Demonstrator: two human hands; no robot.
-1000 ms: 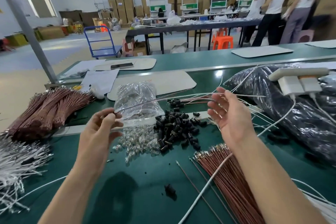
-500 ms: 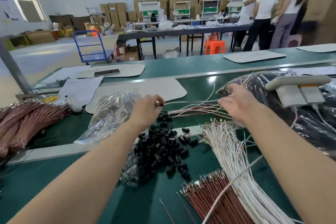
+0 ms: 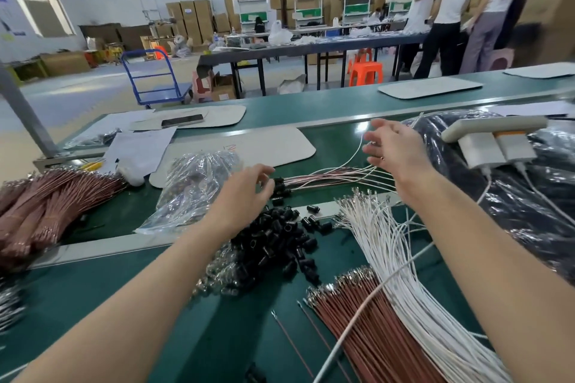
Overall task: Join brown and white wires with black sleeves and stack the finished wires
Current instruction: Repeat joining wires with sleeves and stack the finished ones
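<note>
Warehouse floor, long green table (image 3: 93,289) up front. Finished wires (image 3: 329,179) lie stacked on the far strip, black-sleeved ends to the left, white tails to the right. Left hand (image 3: 245,193) hangs by the sleeved ends, fingers loosely spread, gripping nothing; contact unclear. Right hand (image 3: 395,149) over the white tails, fingers splayed, also empty. Loose black sleeves (image 3: 273,239) are piled beside the left forearm. White wires (image 3: 404,274) and brown wires (image 3: 367,320) fan side by side under the right arm.

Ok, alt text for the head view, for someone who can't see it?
The left hand and right hand hover open at the ends of the finished wires on the green table. Loose black sleeves, white wires and brown wires lie nearer.
</note>
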